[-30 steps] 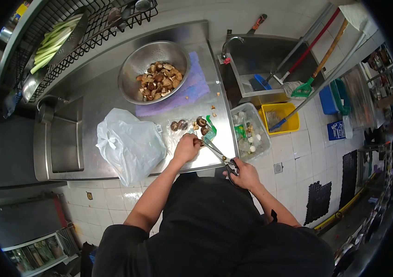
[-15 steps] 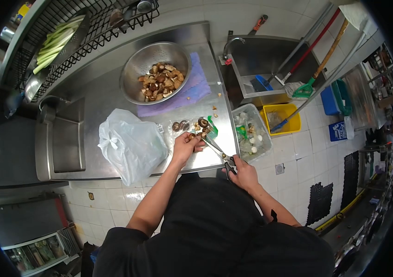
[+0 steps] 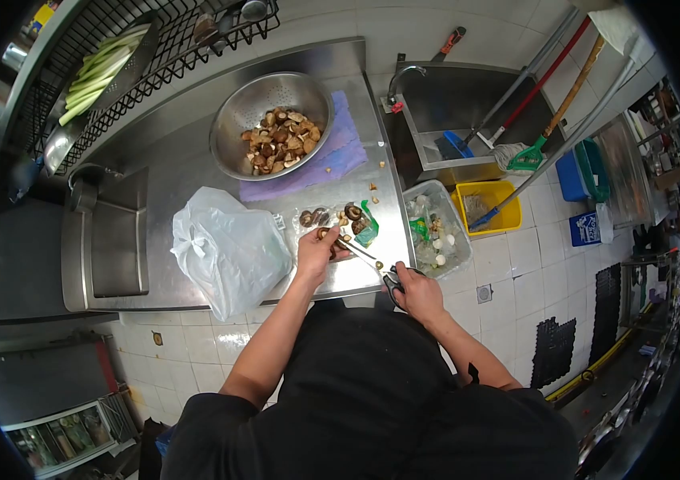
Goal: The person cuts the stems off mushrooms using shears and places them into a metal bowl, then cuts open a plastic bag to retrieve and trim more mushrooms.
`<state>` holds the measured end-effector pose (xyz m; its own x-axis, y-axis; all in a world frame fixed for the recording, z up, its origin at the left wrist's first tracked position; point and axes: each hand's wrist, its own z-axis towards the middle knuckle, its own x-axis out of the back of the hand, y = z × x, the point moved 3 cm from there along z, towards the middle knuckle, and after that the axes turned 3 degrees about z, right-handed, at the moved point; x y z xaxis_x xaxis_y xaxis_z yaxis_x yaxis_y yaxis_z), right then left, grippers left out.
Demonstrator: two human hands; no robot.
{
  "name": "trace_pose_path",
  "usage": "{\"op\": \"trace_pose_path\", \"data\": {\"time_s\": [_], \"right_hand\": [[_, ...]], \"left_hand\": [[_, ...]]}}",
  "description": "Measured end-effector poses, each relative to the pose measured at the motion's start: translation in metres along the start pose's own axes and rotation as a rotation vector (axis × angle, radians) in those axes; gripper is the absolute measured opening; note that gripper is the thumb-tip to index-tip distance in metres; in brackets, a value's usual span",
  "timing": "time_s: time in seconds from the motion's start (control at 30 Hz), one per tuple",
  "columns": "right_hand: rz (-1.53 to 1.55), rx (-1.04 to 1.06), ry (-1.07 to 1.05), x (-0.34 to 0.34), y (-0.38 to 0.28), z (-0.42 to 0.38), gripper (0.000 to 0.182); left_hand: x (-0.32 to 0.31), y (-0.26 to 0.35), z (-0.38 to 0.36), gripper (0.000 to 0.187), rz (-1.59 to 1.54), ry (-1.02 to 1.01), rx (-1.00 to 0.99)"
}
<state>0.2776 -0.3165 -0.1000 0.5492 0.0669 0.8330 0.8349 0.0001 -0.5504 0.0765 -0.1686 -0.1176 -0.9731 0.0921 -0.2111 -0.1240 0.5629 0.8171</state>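
My left hand is closed on a brown mushroom above the front of the steel counter. My right hand grips the black handles of a pair of scissors, whose blades reach left to the mushroom. Several dark mushrooms lie behind my hands on clear plastic with a green strip. A white plastic bag stands left of my left hand. Further back, a steel colander holds many cut mushrooms on a purple cloth.
Right of the counter are a grey bin with scraps, a yellow bucket and a steel sink with long-handled tools. At left are a counter basin and a wire rack with green stalks.
My left hand has moved slightly left with the mushroom. The scissors have shifted and their blades now point at it from the right. A small piece shows near the scissors' pivot.
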Motion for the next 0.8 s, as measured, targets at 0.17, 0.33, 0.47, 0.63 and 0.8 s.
{"op": "trace_pose_path", "data": {"time_s": [0.17, 0.33, 0.47, 0.63, 0.8], "right_hand": [[0.193, -0.033, -0.117, -0.009, 0.01, 0.004, 0.047], [0.859, -0.33, -0.138, -0.015, 0.006, -0.001, 0.039], [0.872, -0.406, -0.074, -0.009, 0.008, -0.001, 0.042], [0.815, -0.379, -0.047, -0.01, 0.022, 0.004, 0.043], [0.895, -0.383, 0.045, -0.015, 0.025, 0.0, 0.04]], "left_hand": [[0.012, -0.014, 0.005, 0.014, -0.05, -0.019, 0.129], [0.027, 0.001, 0.014, 0.015, -0.115, -0.035, 0.066], [0.033, 0.096, 0.05, 0.028, -0.247, -0.101, -0.206], [0.019, 0.205, 0.051, 0.035, -0.42, 0.029, -0.241], [0.016, 0.14, 0.054, 0.029, 0.49, -0.262, -0.28]]}}
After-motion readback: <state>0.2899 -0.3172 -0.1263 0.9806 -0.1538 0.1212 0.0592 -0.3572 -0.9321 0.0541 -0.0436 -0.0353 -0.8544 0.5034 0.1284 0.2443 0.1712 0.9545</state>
